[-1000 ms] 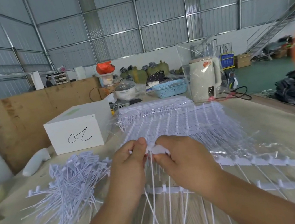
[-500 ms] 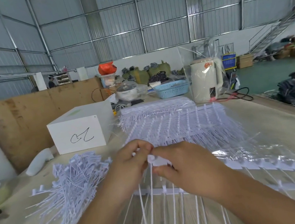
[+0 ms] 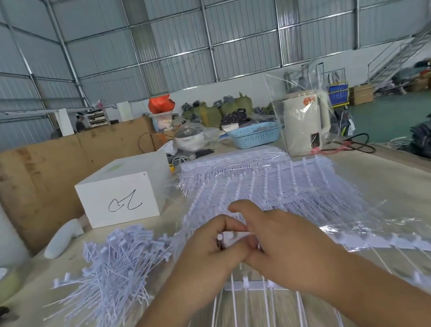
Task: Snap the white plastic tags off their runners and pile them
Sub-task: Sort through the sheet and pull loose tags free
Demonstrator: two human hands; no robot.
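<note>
Fingers (image 3: 244,245) of both hands pinch one white tag head (image 3: 226,238) above its runner (image 3: 249,287); a loose pile (image 3: 108,272) lies left on the table (image 3: 395,193), many full runners (image 3: 267,183) remain

Bright, even daylight with soft shadows — wide-angle bending at the edges, motion blur at far right.

The pile of loose tags (image 3: 108,278) is lying at nine o'clock of the two hands, on the table (image 3: 409,208). The box (image 3: 122,196) is sitting at eleven, the bagged runners (image 3: 261,184) at twelve, the kettle (image 3: 305,123) seemingly behind them.
</note>
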